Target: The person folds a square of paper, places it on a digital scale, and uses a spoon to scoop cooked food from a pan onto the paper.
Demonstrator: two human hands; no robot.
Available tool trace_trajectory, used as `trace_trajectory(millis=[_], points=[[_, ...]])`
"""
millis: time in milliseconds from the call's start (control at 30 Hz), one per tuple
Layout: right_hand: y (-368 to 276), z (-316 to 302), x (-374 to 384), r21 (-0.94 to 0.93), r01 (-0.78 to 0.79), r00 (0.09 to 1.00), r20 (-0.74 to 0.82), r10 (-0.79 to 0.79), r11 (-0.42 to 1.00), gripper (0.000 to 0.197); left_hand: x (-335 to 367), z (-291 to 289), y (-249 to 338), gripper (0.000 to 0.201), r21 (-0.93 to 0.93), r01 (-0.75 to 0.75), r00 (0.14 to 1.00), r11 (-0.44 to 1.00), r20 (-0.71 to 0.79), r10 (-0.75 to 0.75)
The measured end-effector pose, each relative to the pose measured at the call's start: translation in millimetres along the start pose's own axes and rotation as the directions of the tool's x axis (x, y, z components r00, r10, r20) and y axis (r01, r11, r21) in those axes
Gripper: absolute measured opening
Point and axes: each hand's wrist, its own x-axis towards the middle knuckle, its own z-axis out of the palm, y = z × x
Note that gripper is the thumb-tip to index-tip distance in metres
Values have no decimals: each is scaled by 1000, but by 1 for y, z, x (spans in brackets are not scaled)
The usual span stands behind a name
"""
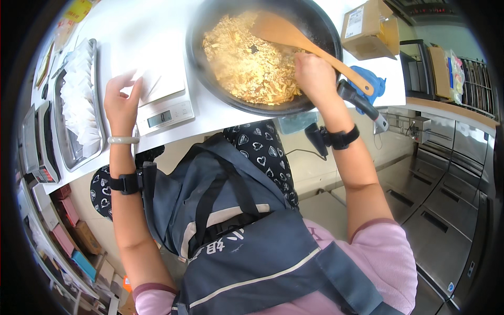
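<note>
A black frying pan (194, 68) holds a heap of yellow-brown dry shredded pieces (252, 68), with some steam or haze over it. My right hand (315, 76) is at the heap's right side, fingers closed and tips down among the pieces; what they pinch is hidden. A wooden spatula (289, 34) lies across the pan, its handle passing over the right rim beside that hand. At left, my left hand (123, 100) is above a white digital scale (170, 113), thumb and fingers closing on a thin white bag (151, 86) that blends into the white behind.
Left of the scale, a metal tray (98, 94) holds several white bags (79, 100). Another scale (39, 142) stands farther left. An open cardboard box (367, 31) and a blue cloth or bag (375, 84) are right of the pan. The pan's handle (362, 105) points toward the table's near edge.
</note>
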Motion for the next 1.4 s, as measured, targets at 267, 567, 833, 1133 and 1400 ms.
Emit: trace_trajectory(millis=[267,567,833,1133,1400], points=[[-24,-40,13,382,-20,985,167,-48,924,20,-42,-27,15,16,-129,76,997,989,-14,-79],[-36,5,64,335,246,957,68,-283,910,22,-67,-25,27,13,-274,118,992,955,-2,-123],[-17,-54,6,414,140,903,320,-287,900,23,-73,-33,9,14,-269,161,986,950,-5,-168],[3,-37,-17,443,-131,978,205,42,887,23,-31,-17,3,22,-146,174,985,974,10,-174],[-9,-36,-27,481,-156,982,171,83,862,23,-3,23,1,66,186,-42,981,982,196,5]])
